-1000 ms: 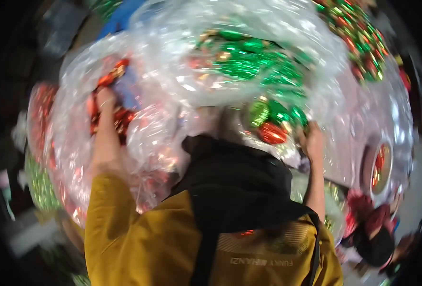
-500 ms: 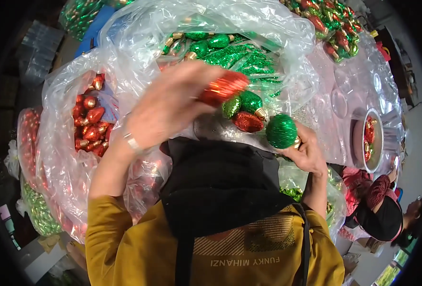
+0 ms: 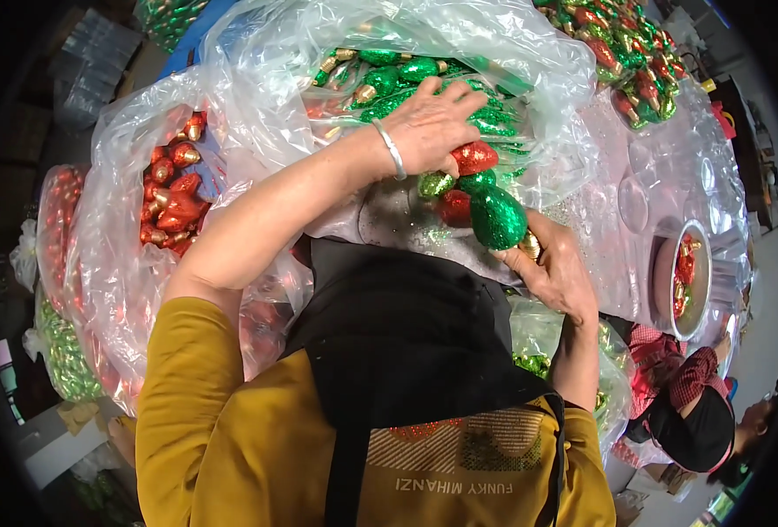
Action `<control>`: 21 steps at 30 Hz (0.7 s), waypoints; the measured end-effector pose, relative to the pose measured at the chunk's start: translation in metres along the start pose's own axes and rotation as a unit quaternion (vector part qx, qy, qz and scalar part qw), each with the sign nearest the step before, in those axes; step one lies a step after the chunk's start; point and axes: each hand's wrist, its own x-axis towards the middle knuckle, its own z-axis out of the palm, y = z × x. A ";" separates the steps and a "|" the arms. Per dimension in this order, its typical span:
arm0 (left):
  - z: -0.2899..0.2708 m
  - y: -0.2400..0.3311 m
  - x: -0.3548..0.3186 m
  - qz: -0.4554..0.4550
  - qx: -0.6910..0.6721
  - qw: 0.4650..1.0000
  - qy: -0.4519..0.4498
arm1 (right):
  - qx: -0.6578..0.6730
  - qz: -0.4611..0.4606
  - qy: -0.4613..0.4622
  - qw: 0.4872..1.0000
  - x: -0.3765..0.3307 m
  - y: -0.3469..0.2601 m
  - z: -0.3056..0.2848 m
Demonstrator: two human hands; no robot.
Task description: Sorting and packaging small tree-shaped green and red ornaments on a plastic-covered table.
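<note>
Reaching across, the left hand [image 3: 431,127] has its fingers curled onto a glittery red ornament [image 3: 474,157] beside the plastic bag [image 3: 459,39] of green ones. The right hand [image 3: 554,268] grips a green ornament [image 3: 497,217] just below it, the two nearly touching over the table [image 3: 613,211].

Two hands work here: left hand [image 3: 428,127], right hand [image 3: 558,272]. One silver bangle [image 3: 392,149]. One white round bowl [image 3: 701,279]. Foil-wrapped ornaments in the clear plastic bags [image 3: 257,114]: too many to count.
</note>
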 end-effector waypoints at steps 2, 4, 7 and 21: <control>0.008 -0.011 -0.006 -0.010 -0.055 0.998 0.036 | -0.064 0.033 -0.030 0.997 0.007 -0.011 -0.003; 0.011 -0.022 -0.007 -0.017 -0.109 0.991 0.075 | -0.085 0.033 -0.051 0.995 0.017 -0.022 -0.006; 0.001 -0.025 -0.006 -0.051 -0.179 0.982 0.008 | -0.128 0.049 -0.093 0.986 0.026 -0.032 -0.009; -0.006 -0.024 -0.007 -0.053 -0.119 0.991 -0.009 | -0.248 -0.039 0.074 0.965 0.037 -0.055 -0.015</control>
